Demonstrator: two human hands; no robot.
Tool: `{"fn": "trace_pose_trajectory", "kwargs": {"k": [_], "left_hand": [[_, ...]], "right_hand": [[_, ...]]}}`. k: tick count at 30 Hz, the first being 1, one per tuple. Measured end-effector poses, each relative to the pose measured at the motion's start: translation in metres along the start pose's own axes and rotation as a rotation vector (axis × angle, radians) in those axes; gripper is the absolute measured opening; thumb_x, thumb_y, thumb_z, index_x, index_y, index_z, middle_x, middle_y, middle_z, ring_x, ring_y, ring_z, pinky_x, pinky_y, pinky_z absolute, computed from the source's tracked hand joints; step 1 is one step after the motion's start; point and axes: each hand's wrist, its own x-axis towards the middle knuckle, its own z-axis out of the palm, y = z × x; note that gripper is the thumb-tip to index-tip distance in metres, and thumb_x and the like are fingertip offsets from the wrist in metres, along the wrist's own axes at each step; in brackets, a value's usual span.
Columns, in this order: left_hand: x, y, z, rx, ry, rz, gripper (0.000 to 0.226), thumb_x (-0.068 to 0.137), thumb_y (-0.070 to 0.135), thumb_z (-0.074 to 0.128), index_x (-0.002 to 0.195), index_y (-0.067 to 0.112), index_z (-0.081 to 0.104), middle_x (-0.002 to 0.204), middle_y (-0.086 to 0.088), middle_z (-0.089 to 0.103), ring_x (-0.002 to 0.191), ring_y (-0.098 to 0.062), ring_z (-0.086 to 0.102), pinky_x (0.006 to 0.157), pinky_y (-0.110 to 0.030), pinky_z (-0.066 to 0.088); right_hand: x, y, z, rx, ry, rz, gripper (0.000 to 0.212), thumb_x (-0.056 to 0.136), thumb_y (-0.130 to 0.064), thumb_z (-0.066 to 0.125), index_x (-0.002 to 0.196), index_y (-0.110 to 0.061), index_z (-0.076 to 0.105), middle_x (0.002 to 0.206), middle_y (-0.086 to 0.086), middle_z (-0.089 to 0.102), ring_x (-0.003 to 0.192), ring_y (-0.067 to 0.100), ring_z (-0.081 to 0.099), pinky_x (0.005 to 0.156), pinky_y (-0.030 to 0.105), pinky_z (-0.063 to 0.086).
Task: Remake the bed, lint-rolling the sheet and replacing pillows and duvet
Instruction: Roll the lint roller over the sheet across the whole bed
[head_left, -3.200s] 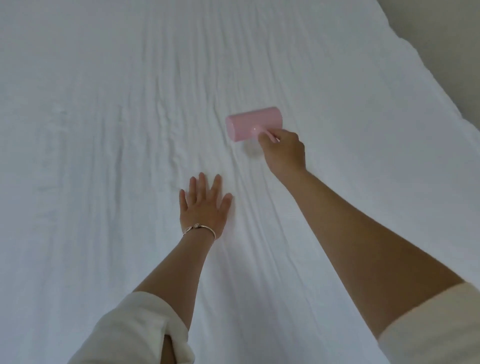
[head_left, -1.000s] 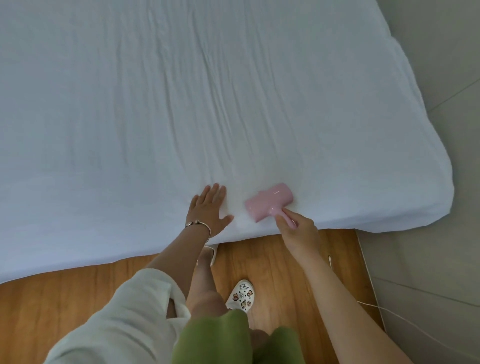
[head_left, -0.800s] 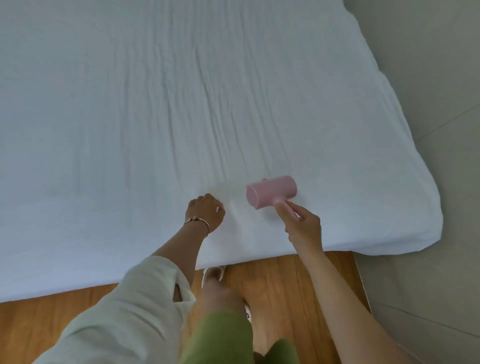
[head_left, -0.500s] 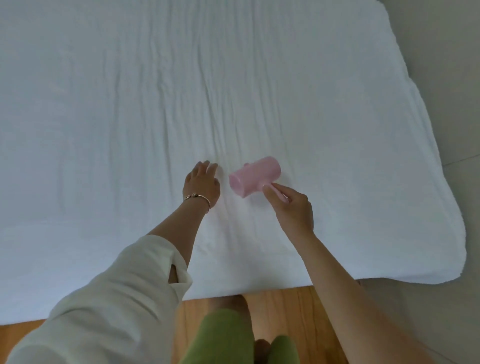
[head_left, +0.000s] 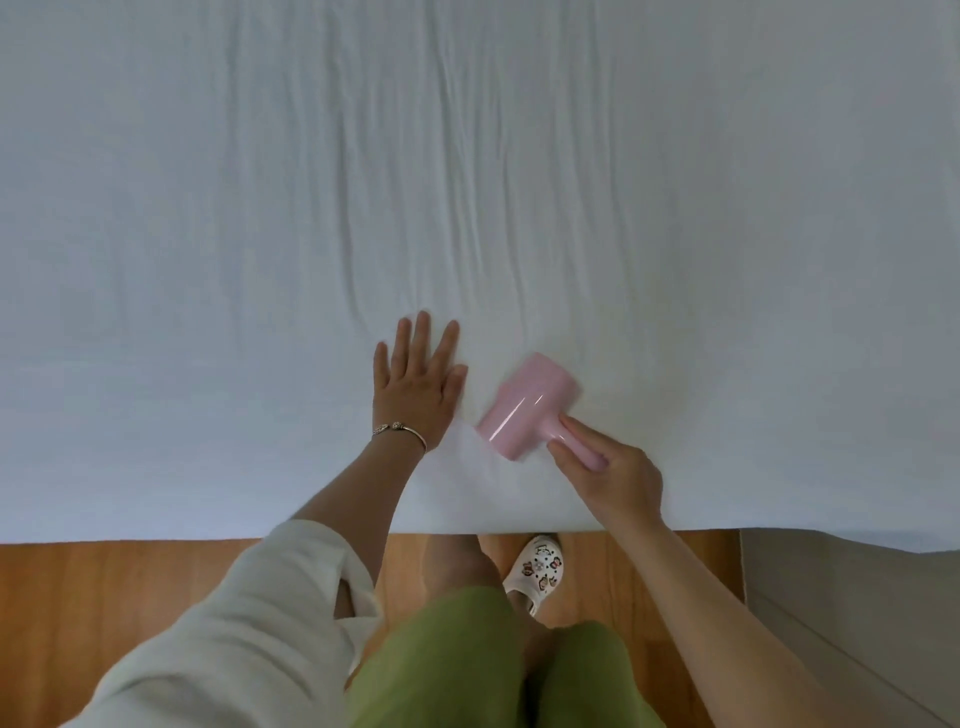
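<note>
A wrinkled white sheet (head_left: 260, 208) covers the bed and fills the upper part of the view. My right hand (head_left: 610, 475) grips the handle of a pink lint roller (head_left: 527, 405), whose drum lies tilted on the sheet close to the bed's near edge. Just left of the roller, my left hand (head_left: 415, 387) rests flat on the sheet with fingers spread, a thin bracelet at the wrist. No pillows or duvet are in view.
The bed's near edge runs across the frame above a wooden floor (head_left: 104, 597). My legs in green shorts (head_left: 467, 665) and a white decorated clog (head_left: 537, 569) stand against the bed. Grey floor (head_left: 857, 597) lies to the right.
My left hand has gone from curled to flat with fingers spread. The roller has been pulled back toward the bed's near edge, and the view has shifted left along the bed.
</note>
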Motion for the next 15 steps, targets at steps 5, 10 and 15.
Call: {"fn": "trace_pose_trajectory", "kwargs": {"k": [5, 10, 15], "left_hand": [[-0.035, 0.018, 0.016, 0.0, -0.027, -0.043, 0.055, 0.1, 0.052, 0.009, 0.148, 0.043, -0.016, 0.158, 0.003, -0.024, 0.145, -0.019, -0.023, 0.116, -0.043, -0.015], [-0.049, 0.018, 0.015, -0.045, -0.016, 0.035, 0.053, 0.104, 0.039, 0.022, 0.152, 0.039, 0.0, 0.162, 0.0, -0.008, 0.149, -0.02, -0.009, 0.119, -0.043, -0.003], [-0.078, 0.005, 0.026, -0.103, -0.039, 0.125, 0.058, 0.103, 0.033, 0.035, 0.153, 0.035, 0.006, 0.162, 0.002, -0.007, 0.149, -0.02, -0.007, 0.119, -0.04, 0.0]], "right_hand": [[-0.025, 0.062, -0.042, -0.13, 0.004, -0.02, 0.035, 0.085, -0.053, 0.064, 0.119, -0.056, 0.053, 0.104, -0.012, 0.074, 0.093, 0.012, 0.067, 0.08, 0.031, 0.053], [-0.051, 0.097, -0.077, -0.196, 0.032, 0.007, 0.033, 0.084, -0.054, 0.065, 0.117, -0.047, 0.064, 0.095, -0.012, 0.072, 0.082, 0.008, 0.059, 0.071, 0.022, 0.043], [-0.069, 0.078, -0.096, -0.225, 0.053, -0.079, 0.025, 0.086, -0.046, 0.069, 0.11, -0.04, 0.072, 0.086, -0.009, 0.073, 0.078, 0.014, 0.062, 0.074, 0.033, 0.052]]}}
